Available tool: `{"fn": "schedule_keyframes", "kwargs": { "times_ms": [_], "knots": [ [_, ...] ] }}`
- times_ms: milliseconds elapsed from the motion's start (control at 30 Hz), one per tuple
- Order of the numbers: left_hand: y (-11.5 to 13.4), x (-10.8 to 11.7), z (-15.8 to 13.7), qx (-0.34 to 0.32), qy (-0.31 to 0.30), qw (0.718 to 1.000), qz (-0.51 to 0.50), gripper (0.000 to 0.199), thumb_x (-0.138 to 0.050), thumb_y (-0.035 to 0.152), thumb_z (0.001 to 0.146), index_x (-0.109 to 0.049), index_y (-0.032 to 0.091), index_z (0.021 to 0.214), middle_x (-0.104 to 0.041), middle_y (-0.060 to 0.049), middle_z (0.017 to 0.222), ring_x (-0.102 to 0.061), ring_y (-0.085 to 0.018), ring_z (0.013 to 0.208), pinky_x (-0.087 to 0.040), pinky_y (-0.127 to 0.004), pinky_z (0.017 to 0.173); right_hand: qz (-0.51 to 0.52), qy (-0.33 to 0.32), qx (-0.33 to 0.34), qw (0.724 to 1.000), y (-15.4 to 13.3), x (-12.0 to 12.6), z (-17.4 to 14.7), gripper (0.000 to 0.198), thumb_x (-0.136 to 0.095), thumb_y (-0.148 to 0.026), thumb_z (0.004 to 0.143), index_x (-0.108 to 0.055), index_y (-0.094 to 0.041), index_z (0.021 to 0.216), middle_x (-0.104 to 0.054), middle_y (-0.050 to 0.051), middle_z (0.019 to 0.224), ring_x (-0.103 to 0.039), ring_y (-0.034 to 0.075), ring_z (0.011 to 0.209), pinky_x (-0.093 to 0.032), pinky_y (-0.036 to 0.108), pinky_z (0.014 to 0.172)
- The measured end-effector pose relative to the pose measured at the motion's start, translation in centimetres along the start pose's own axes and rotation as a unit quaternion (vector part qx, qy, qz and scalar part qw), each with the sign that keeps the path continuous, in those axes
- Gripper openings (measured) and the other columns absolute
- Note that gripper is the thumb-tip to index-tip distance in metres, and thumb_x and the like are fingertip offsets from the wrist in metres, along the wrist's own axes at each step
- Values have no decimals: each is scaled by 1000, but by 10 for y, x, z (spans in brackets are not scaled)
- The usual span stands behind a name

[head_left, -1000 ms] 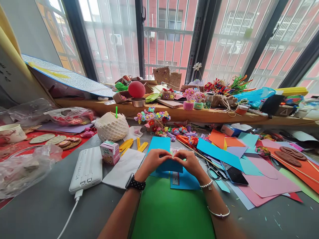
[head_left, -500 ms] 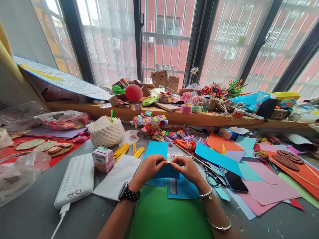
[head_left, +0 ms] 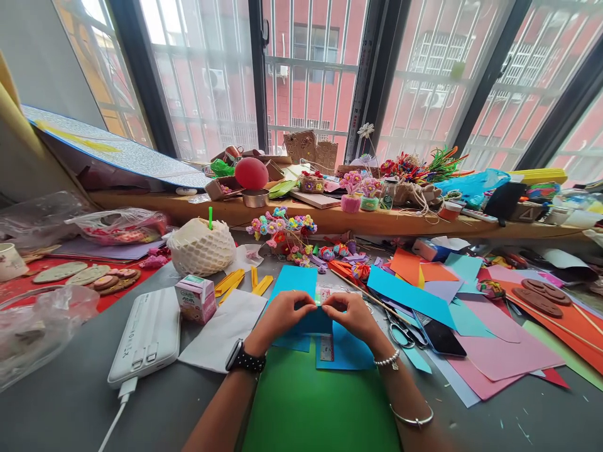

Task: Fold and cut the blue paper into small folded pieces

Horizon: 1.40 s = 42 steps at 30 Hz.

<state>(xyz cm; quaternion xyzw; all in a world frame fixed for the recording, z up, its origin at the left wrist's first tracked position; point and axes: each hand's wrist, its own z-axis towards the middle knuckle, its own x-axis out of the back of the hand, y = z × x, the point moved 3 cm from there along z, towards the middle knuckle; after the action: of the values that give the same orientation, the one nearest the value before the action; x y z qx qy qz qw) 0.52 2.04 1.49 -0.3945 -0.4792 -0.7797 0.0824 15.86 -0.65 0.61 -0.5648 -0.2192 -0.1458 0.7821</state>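
- The blue paper piece [head_left: 318, 322] was plain, its face turned toward me.
- My left grip [head_left: 282, 316] and right grip [head_left: 352, 316] pinched its upper edge.
- Its lower edge ran nearly level before me.

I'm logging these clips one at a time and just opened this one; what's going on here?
A person at a cluttered craft desk is pinching a piece of blue paper by its upper edge, the left hand and right hand nearly meeting at the fingertips. More blue sheets lie on the desk around it. Neither hand is on the scissors, which lie to the right beside the phone. To the left are a white sheet and a power bank with its cable plugged in.
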Motion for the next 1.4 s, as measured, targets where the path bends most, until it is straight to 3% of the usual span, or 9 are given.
{"fn": "schedule_keyframes", "kwargs": {
  "times_ms": [133, 333, 433, 533, 867, 1100, 1233, 1400],
  "knots": [
    [0, 5, 0, 8, 9, 1000, 10, 24, -50, 37, 72, -67, 19, 72, -67, -2, 75, -57, -17, 71, -39, -22, 62, 29, -3, -19, 999, 6, 6, 1, 17, -55, -30, 69, -66, -16, 65, -63, 3, 60, -55, 14, 55, -41, 23, 50],
    [-1, 13, -2, 27, 25, 999, -14, 26, -51, 39, 70, -67, 18, 70, -67, -2, 72, -58, -17, 70, -40, -22, 65, 46, 70, -41, 996, 12, 22, 0, 17, -56, -30, 68, -65, -15, 72, -65, 5, 69, -60, 17, 64, -46, 26, 58],
    [0, 8, -1, 14, 11, 1000, -22, 26, -51, 39, 71, -67, 18, 71, -67, -2, 73, -57, -16, 69, -40, -22, 64, 52, 17, 0, 998, 2, 11, 0, 21, -56, -35, 70, -65, -18, 78, -66, 5, 76, -59, 17, 69, -45, 25, 60],
    [1, 2, 0, 4, -3, 1000, -23, 27, -51, 39, 71, -67, 18, 73, -67, -2, 74, -57, -16, 72, -40, -21, 63, 18, -17, 22, 999, -4, -1, 1, 19, -58, -35, 70, -66, -18, 72, -64, 3, 68, -56, 15, 61, -42, 24, 54],
    [-4, 17, -2, 46, 29, 996, -65, 30, -51, 41, 70, -65, 14, 69, -64, -4, 67, -56, -16, 64, -40, -21, 56, -10, 28, -2, 1000, 8, 22, 0, 19, -57, -34, 70, -65, -18, 67, -64, 2, 66, -54, 14, 58, -37, 22, 50],
    [-5, 15, -1, 35, 40, 998, -37, 30, -52, 41, 71, -65, 14, 69, -66, -4, 69, -57, -16, 66, -41, -22, 59, -20, 12, -9, 1000, 10, 17, 0, 17, -57, -32, 71, -62, -15, 67, -62, 2, 67, -54, 14, 60, -38, 21, 51],
    [0, 11, -1, 13, 23, 999, -38, 28, -52, 39, 72, -66, 15, 72, -66, -3, 72, -58, -16, 68, -42, -22, 62, -30, -5, 21, 999, 1, 14, -2, 15, -55, -28, 73, -62, -15, 69, -63, 1, 70, -55, 14, 65, -39, 21, 58],
    [-1, 14, -2, 11, 28, 999, -43, 27, -52, 38, 73, -66, 16, 72, -67, -2, 71, -59, -15, 67, -43, -21, 61, -44, 15, 25, 999, -3, 17, -3, 16, -55, -29, 74, -63, -16, 69, -65, 1, 70, -56, 14, 66, -39, 22, 61]
  ]
}}
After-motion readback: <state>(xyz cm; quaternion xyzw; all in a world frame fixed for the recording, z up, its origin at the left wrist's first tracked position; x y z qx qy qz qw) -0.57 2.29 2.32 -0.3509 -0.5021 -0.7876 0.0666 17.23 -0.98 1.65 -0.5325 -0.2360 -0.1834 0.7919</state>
